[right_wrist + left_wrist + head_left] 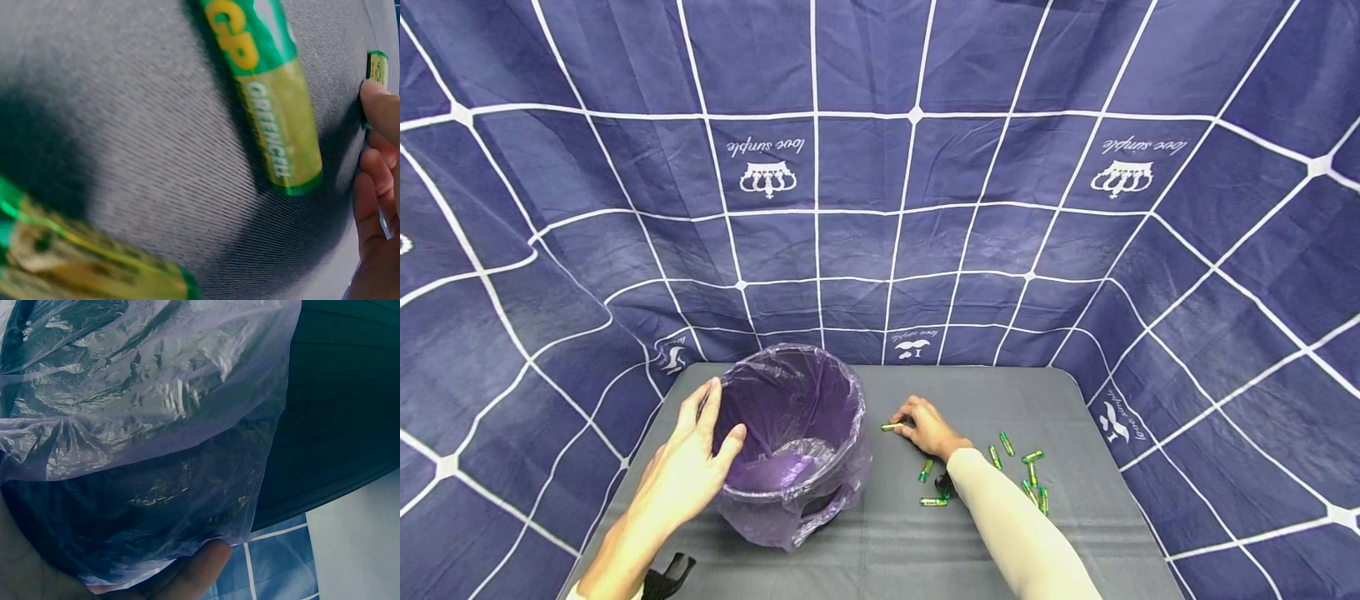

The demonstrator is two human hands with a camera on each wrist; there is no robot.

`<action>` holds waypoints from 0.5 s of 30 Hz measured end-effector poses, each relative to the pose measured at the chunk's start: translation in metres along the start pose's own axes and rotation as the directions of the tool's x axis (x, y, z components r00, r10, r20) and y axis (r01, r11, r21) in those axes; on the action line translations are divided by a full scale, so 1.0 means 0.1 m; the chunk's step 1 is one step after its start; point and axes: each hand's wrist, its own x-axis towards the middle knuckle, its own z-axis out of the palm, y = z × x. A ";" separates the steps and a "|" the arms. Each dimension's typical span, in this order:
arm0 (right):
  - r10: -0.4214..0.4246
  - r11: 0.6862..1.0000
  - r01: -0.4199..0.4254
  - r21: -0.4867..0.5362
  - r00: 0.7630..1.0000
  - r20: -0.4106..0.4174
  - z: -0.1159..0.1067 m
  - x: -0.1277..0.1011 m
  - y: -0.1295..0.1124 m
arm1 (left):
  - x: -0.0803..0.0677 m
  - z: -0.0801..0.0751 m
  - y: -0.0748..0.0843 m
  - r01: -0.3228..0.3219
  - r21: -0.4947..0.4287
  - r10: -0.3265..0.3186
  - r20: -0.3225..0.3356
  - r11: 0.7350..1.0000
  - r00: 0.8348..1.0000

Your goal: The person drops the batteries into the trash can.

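A small bin [820,492] lined with a purple plastic bag [150,412] stands on the grey table [895,550]. My left hand [696,454] grips its near-left rim, thumb inside, fingers outside. In the left wrist view a fingertip [200,569] shows under the bag. My right hand [927,427] rests on the table right of the bin, its curled fingertips pinching a green and yellow battery [891,427]. In the right wrist view a fingertip [381,103] touches that battery's end [377,65], and a GP Greencell battery [269,94] lies beside it.
Several more green batteries lie loose around my right forearm, among them one [926,471] near the wrist, one [933,502] nearer me, and a cluster [1032,479] to the right. Blue gridded cloth [880,208] walls the table on three sides.
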 end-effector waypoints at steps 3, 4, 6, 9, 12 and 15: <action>-0.009 1.000 0.009 -0.021 1.000 -0.012 0.04 -0.02 0.08 | 0.01 0.00 0.00 0.003 0.001 -0.003 0.001 1.000 1.000; -0.015 1.000 0.015 -0.025 1.000 -0.016 0.06 -0.03 0.11 | 0.01 -0.01 0.00 0.004 0.002 -0.004 0.002 1.000 1.000; -0.011 1.000 0.011 -0.014 1.000 -0.021 0.07 -0.03 0.14 | 0.01 -0.01 0.00 0.008 0.005 -0.008 0.004 1.000 1.000; 0.012 0.999 -0.010 0.036 0.999 -0.039 0.08 -0.04 0.18 | 0.01 -0.01 -0.01 0.012 0.009 -0.012 0.011 1.000 1.000; 0.015 0.997 -0.010 0.073 0.998 -0.067 -0.08 -0.05 -0.01 | 0.01 -0.01 -0.01 0.015 0.011 -0.015 0.020 1.000 1.000; 0.082 0.992 -0.077 0.103 0.995 -0.052 -0.35 -0.03 -0.36 | 0.02 0.00 -0.01 0.015 0.008 -0.015 0.027 1.000 1.000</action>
